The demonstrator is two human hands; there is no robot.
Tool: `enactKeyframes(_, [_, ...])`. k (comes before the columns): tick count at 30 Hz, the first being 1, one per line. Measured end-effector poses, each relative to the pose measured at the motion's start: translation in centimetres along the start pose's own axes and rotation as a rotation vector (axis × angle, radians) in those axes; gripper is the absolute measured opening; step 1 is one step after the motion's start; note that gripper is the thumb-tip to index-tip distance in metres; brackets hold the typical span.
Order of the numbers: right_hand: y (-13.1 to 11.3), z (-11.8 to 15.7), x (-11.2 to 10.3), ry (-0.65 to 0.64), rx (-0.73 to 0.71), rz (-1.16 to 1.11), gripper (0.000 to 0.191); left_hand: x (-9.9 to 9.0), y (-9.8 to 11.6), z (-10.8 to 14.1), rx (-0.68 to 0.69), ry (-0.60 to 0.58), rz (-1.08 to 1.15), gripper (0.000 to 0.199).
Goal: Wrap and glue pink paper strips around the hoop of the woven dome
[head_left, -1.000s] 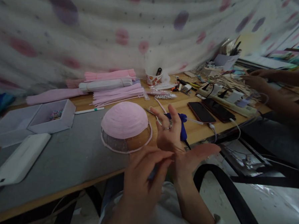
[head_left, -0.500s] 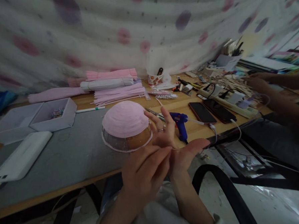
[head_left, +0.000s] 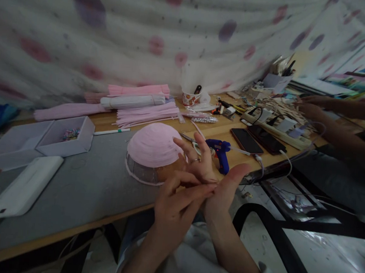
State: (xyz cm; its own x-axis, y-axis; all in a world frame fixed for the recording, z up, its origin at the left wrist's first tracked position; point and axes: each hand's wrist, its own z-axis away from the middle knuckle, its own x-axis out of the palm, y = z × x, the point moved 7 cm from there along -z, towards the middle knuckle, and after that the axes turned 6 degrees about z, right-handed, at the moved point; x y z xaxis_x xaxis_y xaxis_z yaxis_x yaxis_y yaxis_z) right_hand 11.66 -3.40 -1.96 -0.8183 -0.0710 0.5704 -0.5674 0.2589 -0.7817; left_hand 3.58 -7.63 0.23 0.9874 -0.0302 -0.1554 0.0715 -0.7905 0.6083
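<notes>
My right hand (head_left: 218,185) is held palm up in front of the table edge, fingers spread and thumb pointing right, with a ring on one finger. Against its palm press the fingertips of my left hand (head_left: 179,199), drawn together. Whatever may be between them is hidden or too small to make out. Just behind my hands a pink dome (head_left: 154,145) wrapped in strips sits on a wire frame with a pink bottom ring, partly covered by my fingers. A blue glue gun (head_left: 221,152) lies right of my right fingers, beside partly hidden scissors (head_left: 188,138).
Bundles of pink and white strips (head_left: 147,112) lie at the back. On the left are an open box of small beads or pins (head_left: 66,140) and a white power bank (head_left: 25,189). Two phones (head_left: 246,140) and a power strip (head_left: 280,131) lie right, near another person's hands (head_left: 314,104).
My left fingers have stretched out further across my right palm. The right hand stays palm up, its thumb slightly lower. The view has shifted a little.
</notes>
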Motion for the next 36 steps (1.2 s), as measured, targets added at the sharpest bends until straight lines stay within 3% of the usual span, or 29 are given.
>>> enactKeyframes(5, [1.1,-0.3,0.1,0.035,-0.024,0.037,0.067,-0.5,1.8,0.1,0.306,-0.143,-0.273,0.021])
enactKeyframes(8, [1.6,-0.5,0.2,0.036,0.009,0.062,0.069,-0.7,2.4,0.0,0.429,-0.156,-0.384,0.021])
enactKeyframes(14, [1.6,-0.3,1.1,-0.012,0.056,0.079,0.076,-1.8,1.9,0.0,0.386,-0.034,-0.428,0.015])
enactKeyframes(18, [1.7,0.0,2.2,-0.05,0.112,0.068,0.08,-3.7,1.4,-0.2,0.237,0.076,-0.345,0.013])
enactKeyframes(22, [1.9,0.3,2.9,-0.042,0.16,0.046,0.078,-3.8,1.4,-0.5,0.164,-0.046,-0.206,0.014])
enactKeyframes(25, [2.1,0.2,3.3,-0.052,0.16,0.069,0.078,-3.9,1.6,-0.5,0.181,-0.087,-0.194,0.014])
enactKeyframes(31, [2.8,0.0,3.6,-0.031,0.185,0.106,0.077,-3.9,2.6,-0.4,0.426,-0.238,-0.406,0.024])
enactKeyframes(34, [3.3,0.0,4.1,-0.024,0.213,0.105,0.083,-4.4,2.7,-0.6,0.461,-0.219,-0.463,0.02])
enactKeyframes(36, [3.5,0.0,4.3,-0.018,0.226,0.094,0.083,-5.3,2.2,-0.9,0.369,-0.126,-0.414,0.015])
